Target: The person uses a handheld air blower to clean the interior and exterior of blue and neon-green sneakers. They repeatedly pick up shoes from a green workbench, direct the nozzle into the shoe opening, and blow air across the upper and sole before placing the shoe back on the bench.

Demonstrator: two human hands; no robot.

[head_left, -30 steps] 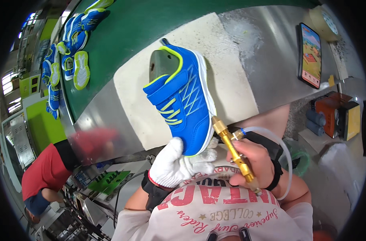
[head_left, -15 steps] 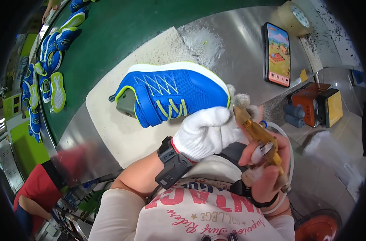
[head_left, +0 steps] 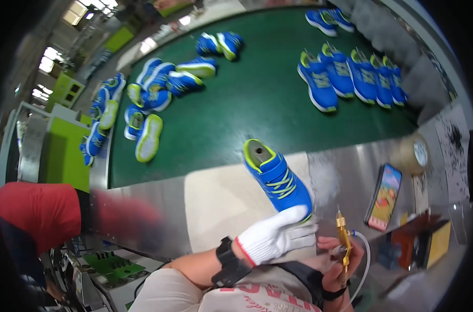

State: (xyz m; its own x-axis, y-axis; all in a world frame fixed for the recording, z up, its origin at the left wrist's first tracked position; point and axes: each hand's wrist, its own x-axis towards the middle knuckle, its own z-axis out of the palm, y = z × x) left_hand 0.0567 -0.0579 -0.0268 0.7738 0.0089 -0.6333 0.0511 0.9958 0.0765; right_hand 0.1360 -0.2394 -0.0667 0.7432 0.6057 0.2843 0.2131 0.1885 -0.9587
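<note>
In a white knit glove, my left hand (head_left: 275, 236) grips the toe of a blue sneaker (head_left: 284, 184). The sneaker has lime trim, a strap and a last with a round hole inside it. Its heel points away from me, over the near edge of the green belt. My bare right hand (head_left: 337, 260) is closed around a brass-coloured spray gun (head_left: 343, 234). The gun's thin nozzle points up and away, to the right of the sneaker and apart from it. A clear hose (head_left: 368, 260) runs from the gun by a blue fitting.
The green belt (head_left: 221, 114) carries a jumble of sneakers (head_left: 161, 86) at left and a row (head_left: 350, 78) at right. A pale mat (head_left: 210, 203) covers the metal ledge. At right lie a phone (head_left: 384, 197) and tape rolls (head_left: 414, 153). Another person's red sleeve (head_left: 39, 213) shows at left.
The sneaker has turned from lying crosswise to heel-away and moved farther from me. The spray gun has come away from its toe. The view has tilted up, showing more of the belt.
</note>
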